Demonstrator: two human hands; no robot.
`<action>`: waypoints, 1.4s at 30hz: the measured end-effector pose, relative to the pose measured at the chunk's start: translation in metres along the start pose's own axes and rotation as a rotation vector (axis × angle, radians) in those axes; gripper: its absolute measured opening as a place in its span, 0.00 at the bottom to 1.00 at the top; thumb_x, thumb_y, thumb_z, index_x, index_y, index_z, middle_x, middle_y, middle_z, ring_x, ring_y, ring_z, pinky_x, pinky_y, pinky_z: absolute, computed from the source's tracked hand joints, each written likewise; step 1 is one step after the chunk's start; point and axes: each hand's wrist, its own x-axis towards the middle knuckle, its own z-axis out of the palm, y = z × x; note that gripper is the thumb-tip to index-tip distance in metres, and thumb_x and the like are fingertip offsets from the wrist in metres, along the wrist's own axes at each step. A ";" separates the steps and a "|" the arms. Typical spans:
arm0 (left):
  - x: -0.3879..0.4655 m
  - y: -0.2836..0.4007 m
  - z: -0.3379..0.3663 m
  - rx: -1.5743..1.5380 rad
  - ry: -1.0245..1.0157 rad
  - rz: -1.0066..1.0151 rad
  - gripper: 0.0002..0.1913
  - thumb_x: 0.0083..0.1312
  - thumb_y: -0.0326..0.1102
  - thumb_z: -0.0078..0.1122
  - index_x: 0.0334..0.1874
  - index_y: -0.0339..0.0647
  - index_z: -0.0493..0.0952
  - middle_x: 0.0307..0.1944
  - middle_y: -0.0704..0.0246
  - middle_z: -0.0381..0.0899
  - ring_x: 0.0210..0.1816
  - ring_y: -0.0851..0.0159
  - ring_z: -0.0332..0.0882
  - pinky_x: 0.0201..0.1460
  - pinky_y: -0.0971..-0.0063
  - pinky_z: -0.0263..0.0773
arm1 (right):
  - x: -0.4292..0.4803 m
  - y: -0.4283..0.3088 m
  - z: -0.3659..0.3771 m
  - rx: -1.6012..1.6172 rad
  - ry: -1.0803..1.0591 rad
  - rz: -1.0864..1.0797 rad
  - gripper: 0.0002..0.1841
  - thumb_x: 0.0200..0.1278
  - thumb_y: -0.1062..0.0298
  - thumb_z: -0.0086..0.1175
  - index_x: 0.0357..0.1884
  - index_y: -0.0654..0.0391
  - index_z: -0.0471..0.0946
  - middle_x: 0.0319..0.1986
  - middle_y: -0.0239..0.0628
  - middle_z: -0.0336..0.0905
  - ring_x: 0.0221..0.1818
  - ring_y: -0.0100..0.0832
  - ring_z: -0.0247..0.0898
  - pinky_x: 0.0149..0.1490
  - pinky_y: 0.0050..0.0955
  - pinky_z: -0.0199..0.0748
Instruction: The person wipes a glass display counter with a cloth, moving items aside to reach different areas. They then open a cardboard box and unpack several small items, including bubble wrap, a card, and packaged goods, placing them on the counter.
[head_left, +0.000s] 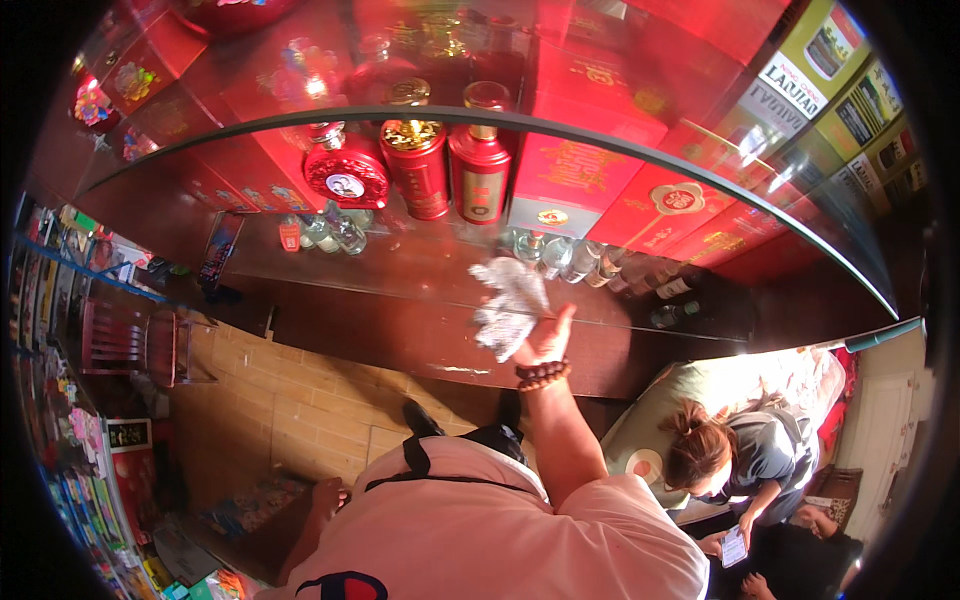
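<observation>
My right hand (546, 343), with a beaded bracelet at the wrist, holds a crumpled grey-white cloth (510, 306). The cloth lies against the dark red wooden cabinet ledge (420, 277), in front of several small glass bottles (571, 259). Down by my side hangs my left hand (331, 495), partly in shadow; its fingers are too small to read and I see nothing in it. Behind the ledge stand a round red bottle (346, 178), a red cylindrical container with a gold top (414, 169) and a red bottle with a gold label (480, 176).
A glass shelf (450, 114) juts out above the ledge, carrying more goods. Red gift boxes (577, 176) stand at the right, and clear bottles (341, 229) at the left. A wooden chair (161, 345) is on the left. To the right, a seated person (765, 442) holds a phone (734, 546).
</observation>
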 end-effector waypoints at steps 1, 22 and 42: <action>-0.001 0.011 -0.002 0.244 -0.018 0.103 0.09 0.65 0.40 0.55 0.35 0.42 0.77 0.26 0.66 0.78 0.25 0.67 0.75 0.24 0.72 0.68 | 0.003 0.007 -0.001 -0.040 0.174 0.043 0.48 0.59 0.27 0.46 0.68 0.61 0.60 0.60 0.56 0.67 0.46 0.52 0.75 0.43 0.51 0.79; 0.058 0.219 0.086 0.549 -0.357 0.546 0.12 0.66 0.39 0.52 0.24 0.43 0.73 0.21 0.73 0.72 0.20 0.71 0.68 0.22 0.74 0.64 | -0.101 -0.165 -0.027 -0.060 0.156 -0.389 0.40 0.60 0.34 0.53 0.63 0.59 0.67 0.54 0.52 0.73 0.53 0.51 0.72 0.57 0.55 0.72; 0.144 0.173 0.059 0.432 -0.342 0.627 0.09 0.58 0.39 0.58 0.32 0.39 0.77 0.27 0.59 0.79 0.28 0.53 0.78 0.30 0.59 0.72 | -0.114 -0.143 -0.013 -0.450 0.352 -0.461 0.32 0.64 0.40 0.51 0.59 0.56 0.71 0.49 0.41 0.78 0.47 0.43 0.74 0.52 0.50 0.74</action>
